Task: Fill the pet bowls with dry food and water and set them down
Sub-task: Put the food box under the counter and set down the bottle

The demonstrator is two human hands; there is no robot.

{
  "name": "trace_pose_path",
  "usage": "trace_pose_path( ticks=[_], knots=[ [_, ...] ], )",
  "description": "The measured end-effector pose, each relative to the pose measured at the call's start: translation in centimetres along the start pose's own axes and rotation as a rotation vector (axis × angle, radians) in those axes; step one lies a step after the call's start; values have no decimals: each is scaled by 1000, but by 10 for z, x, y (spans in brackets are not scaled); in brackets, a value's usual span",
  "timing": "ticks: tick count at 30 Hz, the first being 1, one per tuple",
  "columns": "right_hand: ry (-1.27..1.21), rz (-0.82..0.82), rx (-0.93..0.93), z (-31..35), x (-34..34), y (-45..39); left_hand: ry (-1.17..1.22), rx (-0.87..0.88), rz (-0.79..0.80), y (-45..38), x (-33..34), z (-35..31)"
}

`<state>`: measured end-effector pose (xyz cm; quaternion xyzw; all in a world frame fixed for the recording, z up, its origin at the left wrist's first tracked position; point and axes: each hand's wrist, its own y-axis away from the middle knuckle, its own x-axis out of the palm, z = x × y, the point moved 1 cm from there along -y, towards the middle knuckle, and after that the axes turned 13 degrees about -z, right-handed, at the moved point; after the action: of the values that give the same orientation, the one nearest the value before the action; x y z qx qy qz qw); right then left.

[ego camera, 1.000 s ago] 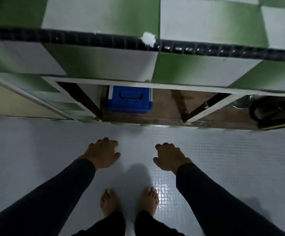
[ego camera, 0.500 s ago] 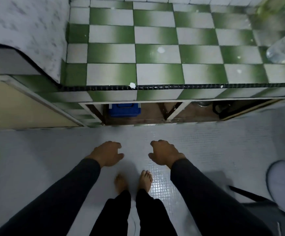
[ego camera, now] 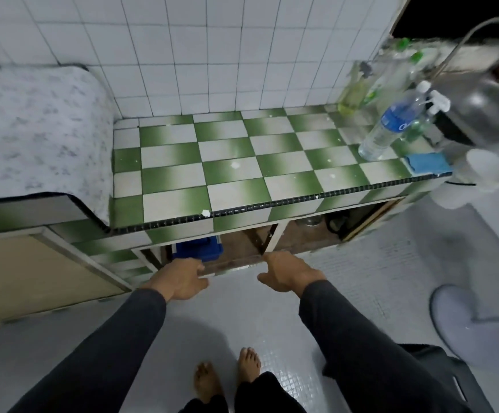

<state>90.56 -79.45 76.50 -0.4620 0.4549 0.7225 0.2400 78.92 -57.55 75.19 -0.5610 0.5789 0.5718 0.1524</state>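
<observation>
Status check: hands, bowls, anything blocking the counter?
Left hand and right hand open, holding nothing. No pet bowls in view. Water bottle on the checkered counter, far right. Nothing blocking.

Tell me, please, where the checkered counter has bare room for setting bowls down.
The checkered counter is bare from the patterned cloth rightward to the water bottle. The right end is crowded: bottles, blue sponge.

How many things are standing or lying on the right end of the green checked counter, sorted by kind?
Clear plastic water bottle with blue label: 1
Yellow-green liquid bottle: 1
White pump dispenser: 1
Blue folded cloth: 1
Total: 4 that can be told apart; the blurred cluster behind may hold more.
</observation>
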Motion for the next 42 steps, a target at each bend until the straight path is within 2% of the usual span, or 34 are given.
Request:
trace_pose_path(
  ticks=[7, 11, 19, 33, 42],
  knots=[
    [-9, -86, 61, -27, -52, 1, -88, 143, -104, -29, -58, -45],
    [-25, -196, 106, -51, -82, 3, -134, 218, -173, -51, -82, -75],
    [-73, -280, 206, -137, -133, -10, -209, 313, -215, -106, -107, -165],
    [-179, -398, 306, -307, -211, -56, -278, 416, -280, -203, -113, -359],
    [-270, -448, 310, -382, -241, -96, -220, 445, -353, -262, -101, -421]
  ],
)
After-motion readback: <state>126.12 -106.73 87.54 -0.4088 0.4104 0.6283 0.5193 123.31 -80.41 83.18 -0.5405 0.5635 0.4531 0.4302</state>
